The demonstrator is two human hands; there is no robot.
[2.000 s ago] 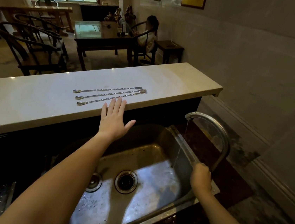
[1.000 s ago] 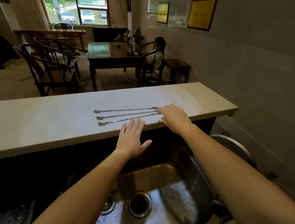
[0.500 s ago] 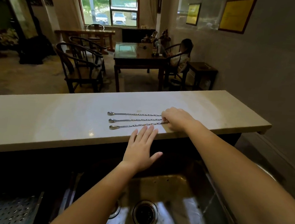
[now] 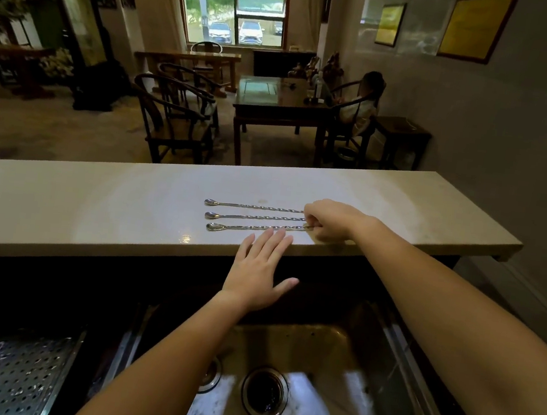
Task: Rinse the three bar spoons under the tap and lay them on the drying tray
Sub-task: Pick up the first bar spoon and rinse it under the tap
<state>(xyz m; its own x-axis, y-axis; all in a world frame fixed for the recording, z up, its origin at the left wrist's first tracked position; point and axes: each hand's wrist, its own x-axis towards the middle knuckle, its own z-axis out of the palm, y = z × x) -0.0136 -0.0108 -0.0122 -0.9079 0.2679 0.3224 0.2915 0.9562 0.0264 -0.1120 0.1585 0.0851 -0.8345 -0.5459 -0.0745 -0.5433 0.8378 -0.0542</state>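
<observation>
Three bar spoons lie side by side on the pale counter, long axes running left to right, bowls pointing left, handle ends to the right. The right hand covers the handle ends, fingers curled and pinching the end of the nearest spoon. The left hand is flat and spread wide, holding nothing, fingertips at the counter's near edge just beside the nearest spoon. The steel sink sits below; the perforated drying tray lies at near left.
</observation>
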